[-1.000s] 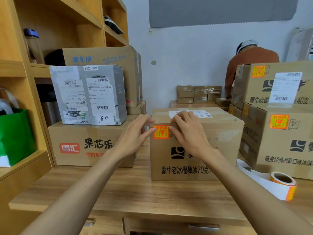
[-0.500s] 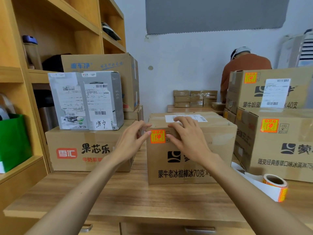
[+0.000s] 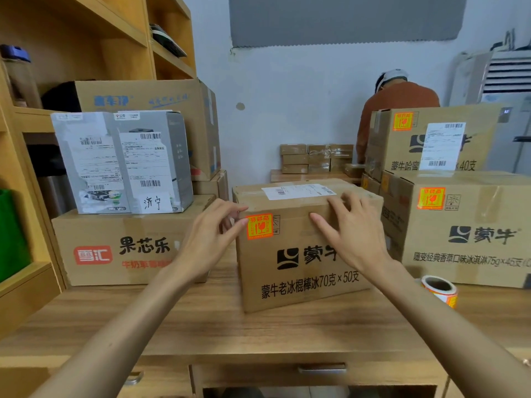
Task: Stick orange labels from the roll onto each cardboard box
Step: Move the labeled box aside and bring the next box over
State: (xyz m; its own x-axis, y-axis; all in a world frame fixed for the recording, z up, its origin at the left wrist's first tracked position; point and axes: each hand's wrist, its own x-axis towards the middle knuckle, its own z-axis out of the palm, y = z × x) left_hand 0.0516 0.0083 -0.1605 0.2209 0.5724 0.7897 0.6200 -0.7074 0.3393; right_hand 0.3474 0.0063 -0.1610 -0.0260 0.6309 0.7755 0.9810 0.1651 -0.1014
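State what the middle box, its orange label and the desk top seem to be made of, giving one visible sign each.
Middle box: matt brown cardboard, with folded edges and a taped seam. Orange label: likely a paper or film sticker, printed and lying flat. Desk top: wood or wood-look laminate; grain lines show.

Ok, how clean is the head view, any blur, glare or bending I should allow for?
Head view: even, soft room light, no hard shadows; wide-angle bending tilts the wooden shelf unit at left; the square orange label on the middle brown cardboard box reads sharp; mild sheen on the clear tape of the right-hand brown cardboard box.
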